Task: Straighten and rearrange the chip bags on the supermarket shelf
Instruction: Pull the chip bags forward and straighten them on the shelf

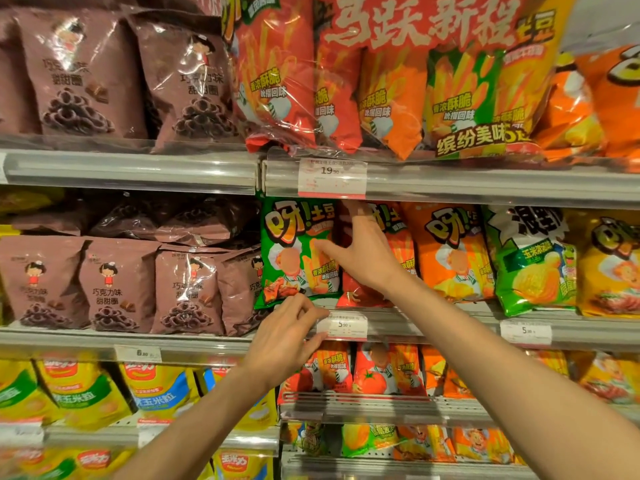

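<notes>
While reaching into middle shelf, right hand flat and spread against red chip bag, thumb across right edge of green chip bag; fingers straight, gripping nothing, tips going in under the shelf rail above, slightly blurred. Left hand lower and nearer, at shelf lip just below green bag's bottom corner; fingers loosely curled beside white price tag, touching or not cannot tell, nothing visibly held.

Key relation: green bag stands upright, long axis vertical, leaning slightly, immediately left of right hand; red bag wedged behind and right of it, mostly hidden by the palm. Right hand nearer both bags; left hand placed for the green bag's bottom edge. Likely next: push red bag back, square the green one forward; risk of green bag tipping off the lip.

Readable text: green bag "呀!土豆", "香浓酥脆 吮指回味". Price tag under it "5.90". Upper tag "19.90". Big multipack above, "马跃新程", "缤纷美味". Orange bag right of the hand, same "呀!" logo. Brown bags far left, "巧克力味 甜甜圈". Yellow bags on lower shelf, "玉米粒". Tag at far right "5", remaining digits too small.
</notes>
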